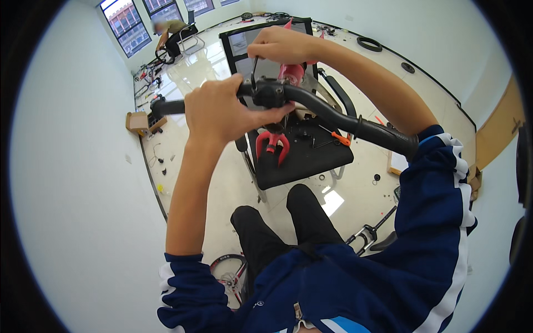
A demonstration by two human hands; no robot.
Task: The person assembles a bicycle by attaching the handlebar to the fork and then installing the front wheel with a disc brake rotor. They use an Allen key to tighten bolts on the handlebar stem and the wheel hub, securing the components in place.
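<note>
A black bicycle handlebar (327,114) runs across in front of me, clamped in a black stem (268,92). My left hand (215,111) is wrapped round the bar just left of the stem, its thumb stretched below the clamp. Above it, my right hand (282,45) is closed on the upper end of a hex key (254,75), whose lower end meets the stem clamp. A pink-red bicycle frame (291,73) shows behind the stem, and a red fork (272,145) beneath it. The bar's right end carries a black grip (388,137).
A black chair (305,166) stands under the handlebar, with an orange-handled screwdriver (340,138) and small parts on its seat. A suspension fork (366,236) lies on the floor at right. An open cardboard box (137,123) is at left. Another person (173,34) sits far back by the windows.
</note>
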